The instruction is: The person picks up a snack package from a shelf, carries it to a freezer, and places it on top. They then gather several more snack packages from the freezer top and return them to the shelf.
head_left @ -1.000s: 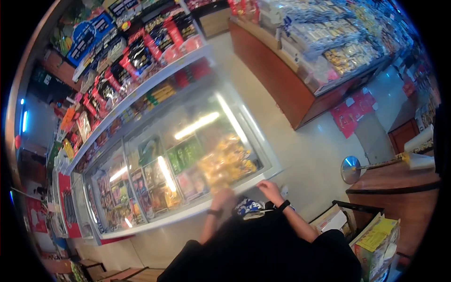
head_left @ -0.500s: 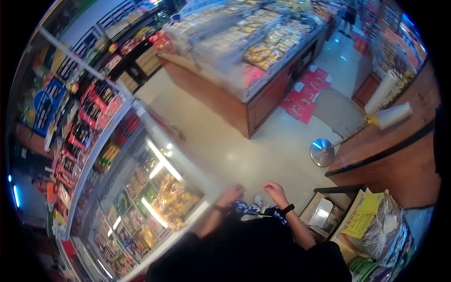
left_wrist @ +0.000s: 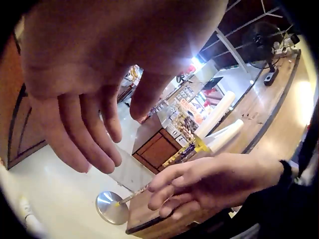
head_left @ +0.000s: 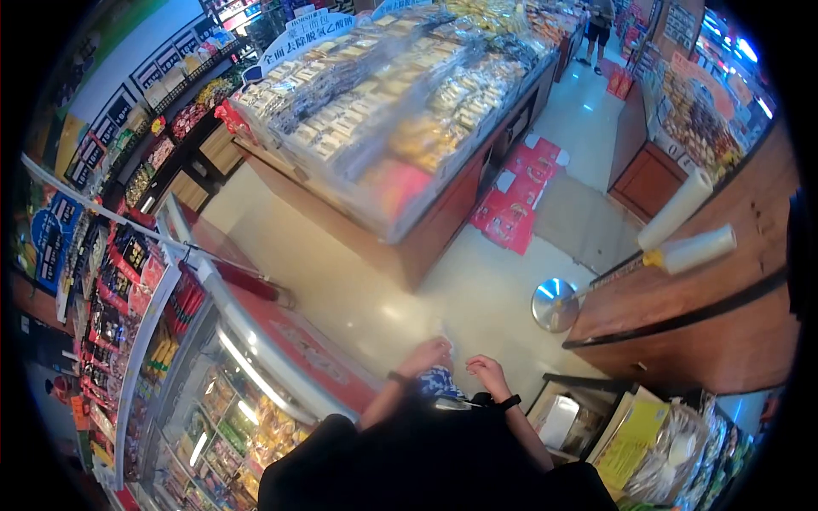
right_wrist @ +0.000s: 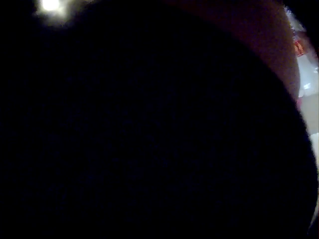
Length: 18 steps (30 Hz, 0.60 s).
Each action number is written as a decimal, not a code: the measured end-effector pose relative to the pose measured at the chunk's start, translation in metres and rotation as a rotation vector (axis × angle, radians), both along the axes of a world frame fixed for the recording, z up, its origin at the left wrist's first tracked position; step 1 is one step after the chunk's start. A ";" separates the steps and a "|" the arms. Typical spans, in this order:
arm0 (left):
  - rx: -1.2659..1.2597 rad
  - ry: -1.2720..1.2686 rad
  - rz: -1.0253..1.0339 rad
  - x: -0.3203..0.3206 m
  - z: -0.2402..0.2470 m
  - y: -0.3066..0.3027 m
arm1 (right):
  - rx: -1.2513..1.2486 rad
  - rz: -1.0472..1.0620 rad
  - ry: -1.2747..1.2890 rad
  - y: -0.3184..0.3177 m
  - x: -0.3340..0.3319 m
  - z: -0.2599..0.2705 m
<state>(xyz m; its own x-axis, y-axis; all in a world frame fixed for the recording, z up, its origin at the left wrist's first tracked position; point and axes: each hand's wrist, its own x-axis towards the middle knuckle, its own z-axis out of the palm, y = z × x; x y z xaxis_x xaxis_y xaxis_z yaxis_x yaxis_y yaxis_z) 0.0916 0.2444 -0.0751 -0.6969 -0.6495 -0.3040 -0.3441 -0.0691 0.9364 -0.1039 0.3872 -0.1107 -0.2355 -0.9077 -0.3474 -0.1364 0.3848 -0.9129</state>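
Observation:
My left hand (head_left: 426, 356) is held in front of my body with nothing in it. In the left wrist view its fingers (left_wrist: 92, 137) hang loosely bent, apart from one another. Close beside it is my right hand (head_left: 487, 375), also holding nothing; the left wrist view shows that right hand (left_wrist: 214, 181) with its fingers relaxed and slightly curled. A gap separates the two hands. Blue-and-white patterned cloth (head_left: 439, 381) shows just below them. Dark cloth fills most of the right wrist view, where the right hand's fingers are hidden.
A glass-topped freezer (head_left: 285, 362) with packaged food stands at left. Ahead is a wooden display island (head_left: 341, 217) piled with wrapped goods. To the right are a round metal base (head_left: 554, 305), a wooden counter (head_left: 682, 298) with plastic rolls (head_left: 694, 249), and an open box (head_left: 630, 443).
The head view has swung right, away from the freezer and toward the display island and aisle. The left hand has moved off from over the freezer's edge; both hands stay empty near the body.

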 end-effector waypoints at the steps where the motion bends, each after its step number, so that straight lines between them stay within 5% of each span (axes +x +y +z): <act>1: 0.077 0.011 0.023 -0.012 0.001 -0.019 | -0.008 -0.022 -0.046 -0.018 -0.011 -0.004; 2: 0.154 0.026 0.048 -0.025 0.004 -0.038 | -0.024 -0.025 -0.049 -0.039 -0.024 0.000; 5: -0.154 -0.161 -0.002 -0.057 0.044 -0.099 | -0.087 0.023 0.013 -0.101 -0.055 0.011; 8: -0.109 -0.025 0.119 -0.080 0.056 -0.148 | -0.146 0.159 0.171 -0.167 -0.081 0.009; 18: -0.231 0.039 0.683 -0.093 0.003 -0.240 | -0.062 0.245 -0.045 -0.335 -0.095 0.029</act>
